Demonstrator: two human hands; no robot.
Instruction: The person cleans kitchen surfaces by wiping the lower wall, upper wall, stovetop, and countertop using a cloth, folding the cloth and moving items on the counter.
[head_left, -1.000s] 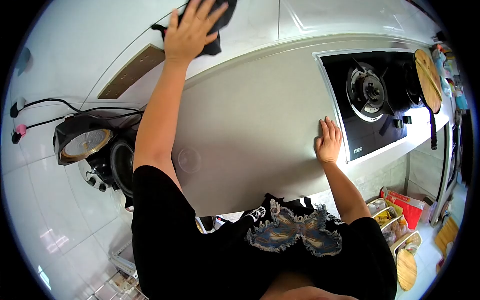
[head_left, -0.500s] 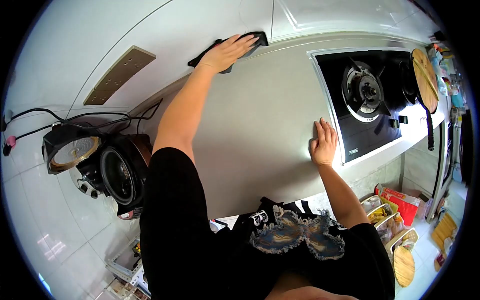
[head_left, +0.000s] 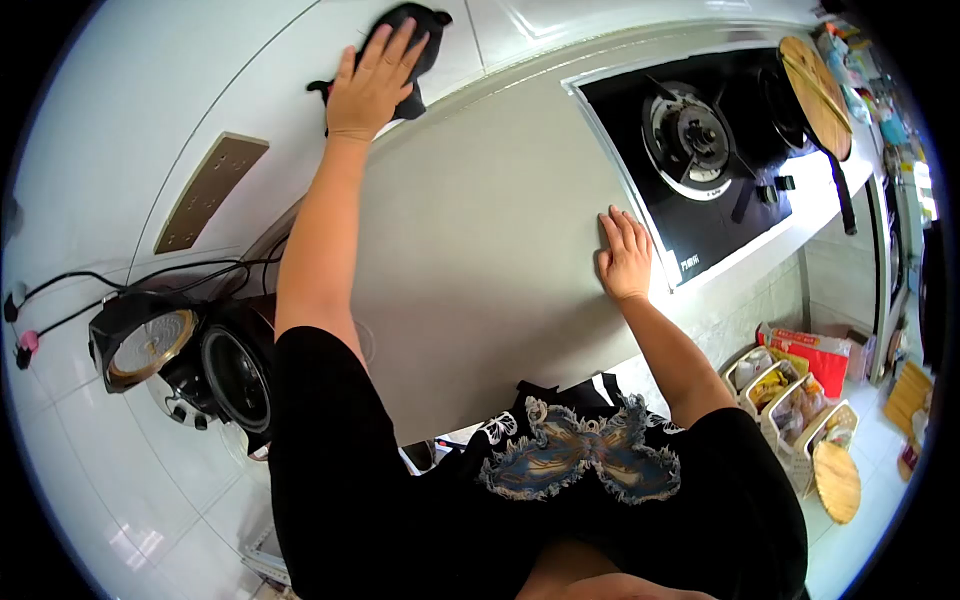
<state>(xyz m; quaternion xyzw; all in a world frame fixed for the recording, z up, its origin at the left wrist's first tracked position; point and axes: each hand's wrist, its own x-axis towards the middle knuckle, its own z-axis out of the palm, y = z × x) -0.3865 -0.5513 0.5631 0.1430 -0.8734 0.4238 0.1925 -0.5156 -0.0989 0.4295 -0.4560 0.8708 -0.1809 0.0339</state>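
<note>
Against the white tiled wall [head_left: 240, 70], my left hand [head_left: 368, 85] presses a black cloth [head_left: 412, 52], fingers stretched over it. Parts of the cloth stick out beyond the fingertips and on both sides of the palm. My right hand [head_left: 627, 255] rests flat on the grey countertop [head_left: 490, 220], its fingers extended and holding nothing. It lies just left of the black gas stove [head_left: 740, 215], whose front left corner is beside the fingers.
A brown socket panel [head_left: 212, 192] is on the wall below my left forearm. An open black cooker [head_left: 238, 365] and cables [head_left: 180, 268] stand at the left. A pan [head_left: 840, 185] and round wooden lid [head_left: 815, 95] sit on the stove's right. Baskets [head_left: 790, 410] with packages are low right.
My left hand has moved the black cloth left and higher up the wall. The view has shifted, while my right hand stays on the countertop beside the stove.
</note>
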